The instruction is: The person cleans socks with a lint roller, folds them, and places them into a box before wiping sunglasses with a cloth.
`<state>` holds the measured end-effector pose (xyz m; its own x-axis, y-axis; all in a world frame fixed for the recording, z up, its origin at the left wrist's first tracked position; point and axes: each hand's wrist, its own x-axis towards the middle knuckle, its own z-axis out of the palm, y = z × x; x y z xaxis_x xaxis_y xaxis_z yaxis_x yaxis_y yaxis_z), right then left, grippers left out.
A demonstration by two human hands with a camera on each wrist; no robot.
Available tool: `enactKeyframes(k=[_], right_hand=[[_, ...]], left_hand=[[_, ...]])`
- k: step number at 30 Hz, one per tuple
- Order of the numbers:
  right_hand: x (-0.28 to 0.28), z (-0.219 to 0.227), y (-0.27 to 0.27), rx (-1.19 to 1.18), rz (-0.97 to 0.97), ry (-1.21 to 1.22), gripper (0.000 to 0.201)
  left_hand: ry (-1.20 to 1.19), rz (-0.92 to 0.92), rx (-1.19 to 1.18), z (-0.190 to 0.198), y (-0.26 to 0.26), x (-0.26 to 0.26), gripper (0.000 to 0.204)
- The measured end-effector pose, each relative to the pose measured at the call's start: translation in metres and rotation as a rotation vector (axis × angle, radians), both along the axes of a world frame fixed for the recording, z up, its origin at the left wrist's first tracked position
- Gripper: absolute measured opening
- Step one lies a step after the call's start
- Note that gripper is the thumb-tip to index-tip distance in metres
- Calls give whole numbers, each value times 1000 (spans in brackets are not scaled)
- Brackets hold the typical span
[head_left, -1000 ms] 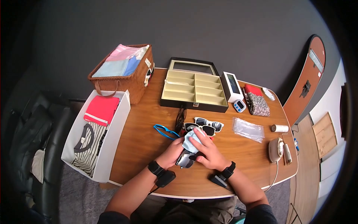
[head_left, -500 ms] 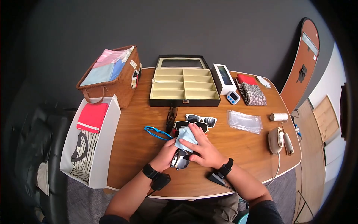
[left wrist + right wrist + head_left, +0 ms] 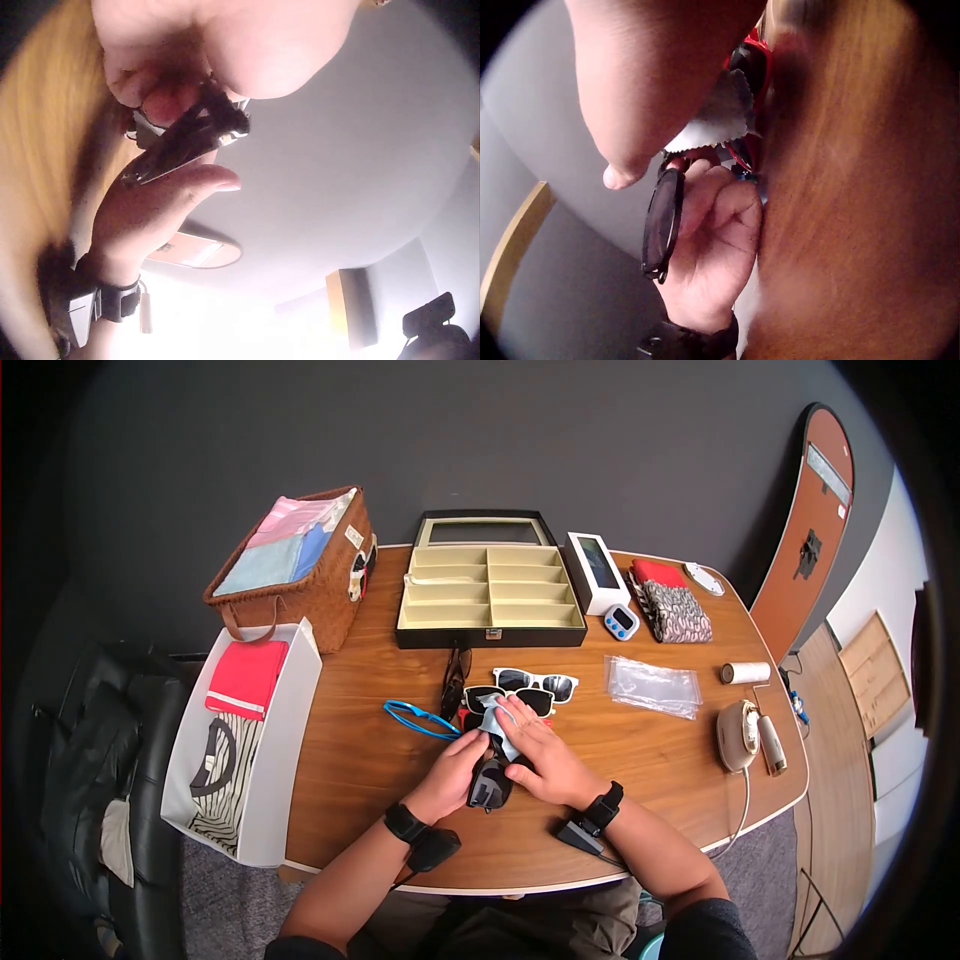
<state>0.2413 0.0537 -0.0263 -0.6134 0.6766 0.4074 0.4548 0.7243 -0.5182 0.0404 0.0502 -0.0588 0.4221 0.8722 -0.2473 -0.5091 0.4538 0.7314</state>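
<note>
Sunglasses [image 3: 489,792]: dark pair in play, held between the left hand [image 3: 447,780] and right hand [image 3: 550,755], on the near side of the display case [image 3: 440,638]!
Counter [image 3: 620,790]: wood beneath it all, running out on both sides of the display case.
Display case: lid up, pale compartments facing the person, the landmark for everything here.
Right hand: in front of the case's right half; fingers straight, laid over the light-blue cloth [image 3: 490,722], thumb well away from them, so this grip is apart rather than clamped.
Left hand: in front of the case's left half; fingers curled, grip clamped on the sunglasses, as the right wrist view backs up.
Spare pairs: blue pair [image 3: 420,720] off the case's front left, white-framed pair [image 3: 537,684] off its front right, both lying nearer the case than the sunglasses.
Cloth: big change! Half a second ago spread broad under the right fingers, now narrowed and folded up between the hands.
Near lens: bright silver a moment back, dull grey now; the pair was probably tipped.
Wiping: looks mid-stroke to me, cloth perhaps being re-seated; whether it touches the far lens, I can't tell.
</note>
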Motion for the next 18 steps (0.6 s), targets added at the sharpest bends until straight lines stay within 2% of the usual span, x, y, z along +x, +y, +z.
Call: enactKeyframes(k=[4,6,9,12,15,18], right_hand=[[1,0,-1,66,-49,-51,78],[-2,5,-6,100,-16,-108,78],[-5,9,-10,118,41,-139,78],[4,11,1,149,-129,-176,75],[-2,7,-8,165,-74,-152,74],[-5,18,-10,200,-18,-205,73]], left_hand=[[37,-13,55,-4,1,0,24],[58,-24,169,-15,4,-4,30],[40,-16,98,-6,3,-10,30],[52,-44,126,-4,4,-12,28],[48,-66,136,-6,3,-11,27],[19,-22,30,5,1,-13,30]])
